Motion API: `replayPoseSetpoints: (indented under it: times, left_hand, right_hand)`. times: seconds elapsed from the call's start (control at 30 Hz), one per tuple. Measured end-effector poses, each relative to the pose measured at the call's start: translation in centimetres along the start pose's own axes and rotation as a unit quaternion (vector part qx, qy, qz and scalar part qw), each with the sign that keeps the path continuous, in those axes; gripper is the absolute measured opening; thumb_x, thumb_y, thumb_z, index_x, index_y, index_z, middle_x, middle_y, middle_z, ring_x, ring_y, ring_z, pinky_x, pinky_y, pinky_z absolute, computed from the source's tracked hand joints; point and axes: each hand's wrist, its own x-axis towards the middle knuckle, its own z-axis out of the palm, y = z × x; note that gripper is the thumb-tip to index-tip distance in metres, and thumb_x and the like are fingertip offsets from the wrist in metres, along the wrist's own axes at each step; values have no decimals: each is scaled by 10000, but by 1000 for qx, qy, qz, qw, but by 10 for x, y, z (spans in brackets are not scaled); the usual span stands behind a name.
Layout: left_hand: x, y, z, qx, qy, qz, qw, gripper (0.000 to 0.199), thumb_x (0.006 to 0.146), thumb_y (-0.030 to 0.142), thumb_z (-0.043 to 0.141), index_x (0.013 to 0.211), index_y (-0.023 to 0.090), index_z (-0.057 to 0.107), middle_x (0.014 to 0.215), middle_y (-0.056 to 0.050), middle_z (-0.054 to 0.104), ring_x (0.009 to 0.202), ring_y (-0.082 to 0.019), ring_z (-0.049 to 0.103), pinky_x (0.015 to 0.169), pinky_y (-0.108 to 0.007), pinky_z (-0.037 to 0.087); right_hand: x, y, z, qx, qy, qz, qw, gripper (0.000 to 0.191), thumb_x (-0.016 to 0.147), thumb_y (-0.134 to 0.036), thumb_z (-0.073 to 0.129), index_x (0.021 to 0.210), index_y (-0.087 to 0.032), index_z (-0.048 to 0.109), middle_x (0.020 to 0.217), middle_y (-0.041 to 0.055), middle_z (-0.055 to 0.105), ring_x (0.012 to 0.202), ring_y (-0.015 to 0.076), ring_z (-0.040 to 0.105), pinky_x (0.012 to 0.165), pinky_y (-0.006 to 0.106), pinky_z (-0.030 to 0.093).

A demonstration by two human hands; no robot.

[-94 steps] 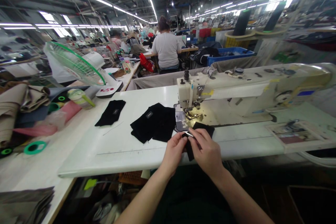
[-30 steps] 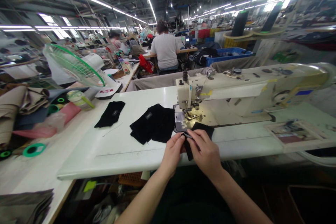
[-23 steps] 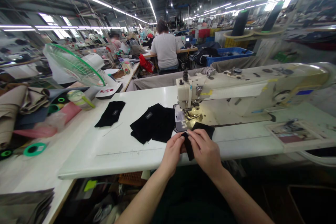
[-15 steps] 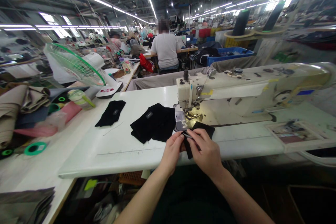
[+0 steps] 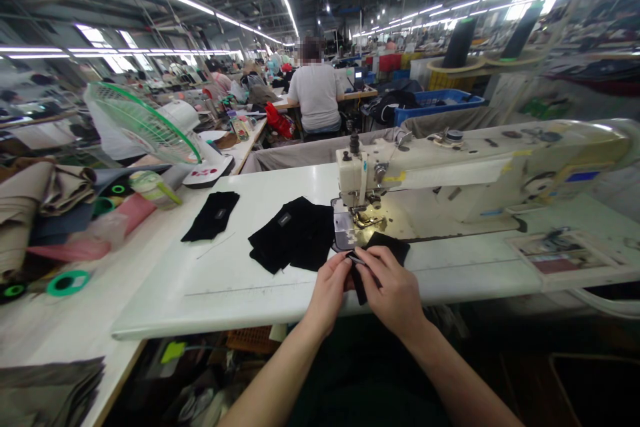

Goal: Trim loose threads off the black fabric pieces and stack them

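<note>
Between them, my left hand (image 5: 329, 285) and my right hand (image 5: 393, 287) pinch a small black fabric piece (image 5: 359, 285) at the table's front edge. A narrow grey strip, too small to name, shows between the fingertips. Just beyond my hands is the lit needle area of a sewing machine (image 5: 369, 220). Dark fabric (image 5: 391, 245) lies behind my right hand; whether it joins the held piece I cannot tell. To the left rest overlapping black fabric pieces (image 5: 295, 233) with a small grey label, and another black stack (image 5: 212, 215), also labelled.
The white sewing table (image 5: 225, 293) has a ruler line along its front. A green-rimmed fan (image 5: 145, 121) stands at the back left, near rolled fabrics (image 5: 23, 220) and a green spool (image 5: 67, 282). Ahead, a person (image 5: 316, 97) sits facing away. A parts tray (image 5: 565, 250) is at right.
My hands stay almost in place, still pinching the black fabric, with only slight finger movement. The fabric stacks and the machine have not moved.
</note>
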Motion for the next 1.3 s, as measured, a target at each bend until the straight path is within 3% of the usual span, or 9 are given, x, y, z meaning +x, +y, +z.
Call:
replayPoseSetpoints:
  times: [0.23, 0.63, 0.97, 1.3]
  left_hand:
    - [1, -2, 0, 47, -8, 17, 999, 333, 744, 442, 698, 876, 137, 701, 664, 33, 505, 593, -87, 408, 567, -203, 350]
    - [0, -1, 0, 61, -10, 31, 998, 315, 735, 452, 710, 801, 145, 687, 626, 39, 491, 576, -93, 412, 544, -207, 353]
    - [1, 0, 0, 8, -4, -8, 1000, 308, 712, 414, 747, 867, 149, 721, 690, 5, 635, 603, -110, 555, 610, -220, 462]
    - [-2, 3, 1, 29, -6, 8, 1000, 284, 725, 410, 735, 844, 152, 734, 642, 14, 599, 570, -109, 512, 570, -219, 426]
  right_hand:
    - [-2, 1, 3, -8, 34, -18, 999, 291, 987, -207, 520, 1234, -143, 659, 1037, 114, 670, 903, 199, 687, 718, 284, 561]
    - [-2, 2, 5, -50, 28, -57, 997, 278, 1001, -181, 495, 1202, -170, 687, 985, 94, 701, 822, 173, 690, 674, 253, 539]
    - [-3, 3, 0, 23, 7, -2, 1000, 297, 986, -218, 504, 1221, -184, 683, 1022, 89, 676, 887, 182, 693, 747, 271, 572]
    - [-3, 3, 1, 20, -2, 3, 1000, 314, 993, -229, 488, 1253, -203, 662, 1045, 101, 673, 921, 195, 691, 770, 286, 583]
